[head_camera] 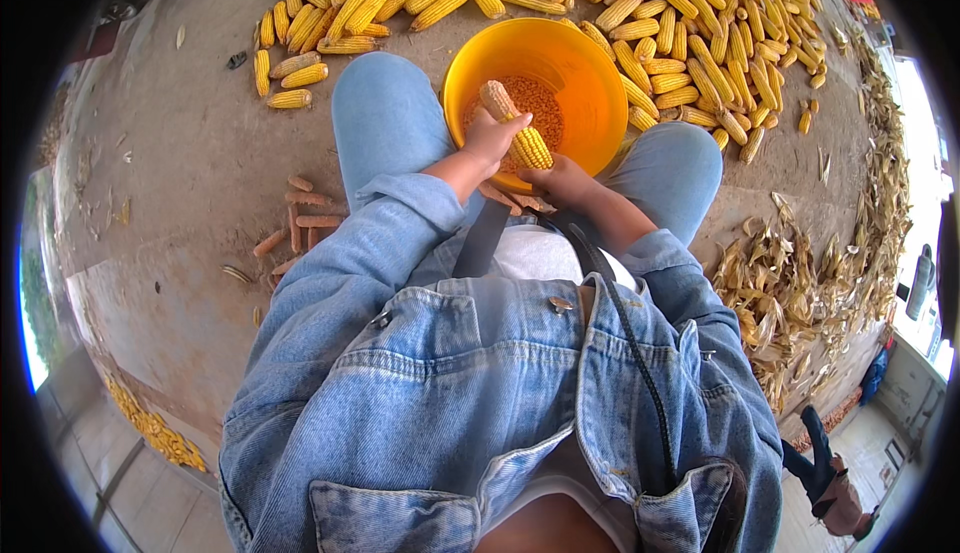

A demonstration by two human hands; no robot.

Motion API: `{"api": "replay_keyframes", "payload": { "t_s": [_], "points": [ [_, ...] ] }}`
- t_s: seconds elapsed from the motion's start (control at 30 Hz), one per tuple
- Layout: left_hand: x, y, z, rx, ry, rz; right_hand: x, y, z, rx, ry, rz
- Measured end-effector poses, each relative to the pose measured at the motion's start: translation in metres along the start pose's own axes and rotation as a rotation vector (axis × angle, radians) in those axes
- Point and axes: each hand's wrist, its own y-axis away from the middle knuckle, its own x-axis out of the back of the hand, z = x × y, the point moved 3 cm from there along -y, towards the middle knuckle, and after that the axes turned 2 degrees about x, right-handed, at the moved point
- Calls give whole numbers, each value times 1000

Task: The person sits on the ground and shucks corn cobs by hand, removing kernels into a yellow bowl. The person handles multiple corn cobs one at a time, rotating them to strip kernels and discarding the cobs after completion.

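Note:
Both my hands hold one ear of corn (529,149) over a yellow plastic bucket (592,65). The ear is partly shelled: its far end is bare cob, its near end still carries yellow kernels. My left hand (489,137) wraps around the middle, thumb laid across it. My right hand (561,178) grips the kernel-covered near end. Loose orange kernels (536,107) cover the bottom of the bucket, which stands between my knees.
Many husked ears of corn (705,65) lie beyond and to the right of the bucket. Bare cobs (319,221) lie at the left. Dry husks (780,283) are piled at the right. Another person (832,485) is at the lower right edge, well away from me.

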Motion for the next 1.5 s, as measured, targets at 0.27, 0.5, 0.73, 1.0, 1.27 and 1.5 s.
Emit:
{"api": "replay_keyframes", "payload": {
  "t_s": [0.27,0.5,0.73,1.0,1.27,1.5],
  "points": [
    [-4,12,16,166,344,-150,0,7,-4,-81,-269,-59],
    [-2,11,13,132,99,-74,-4,5,-3,-16,-145,-10],
    [-10,15,22,147,448,-257,2,6,-1,-109,-428,-114],
    [-5,8,15,35,145,-81,4,1,-2,212,105,234],
    [-6,9,14,-39,28,32,1,8,-9,239,378,320],
    [-6,13,18,-8,-41,46,-2,8,-11,244,372,277]
  ]
}}
